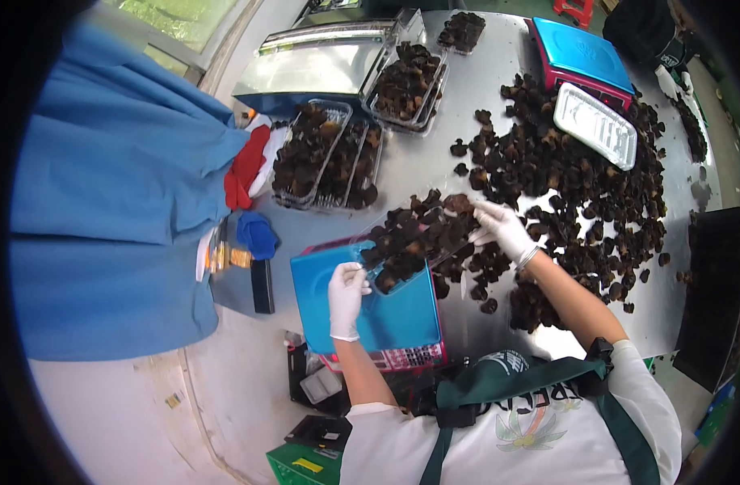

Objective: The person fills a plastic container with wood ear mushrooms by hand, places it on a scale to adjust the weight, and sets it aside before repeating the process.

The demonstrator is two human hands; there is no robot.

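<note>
My left hand (348, 293), in a white glove, has its fingers closed on the near left edge of a clear plastic tray (384, 281). The tray holds dark brown mushroom-like pieces (414, 234) and is above the blue plate of a scale (321, 279). At the tray's right end is my right hand (502, 229), also gloved in white, its fingers stretched out and apart against the dark pieces. Whether the tray touches the plate cannot be made out.
Loose dark pieces (580, 178) spread over the metal table (410, 166). Filled clear trays (325, 162) stand beyond the scale. A second blue-topped scale (580, 52) has a white tray (594, 127) beside it. Another person (645, 32) is at the far right. Blue cloth (128, 194) hangs left.
</note>
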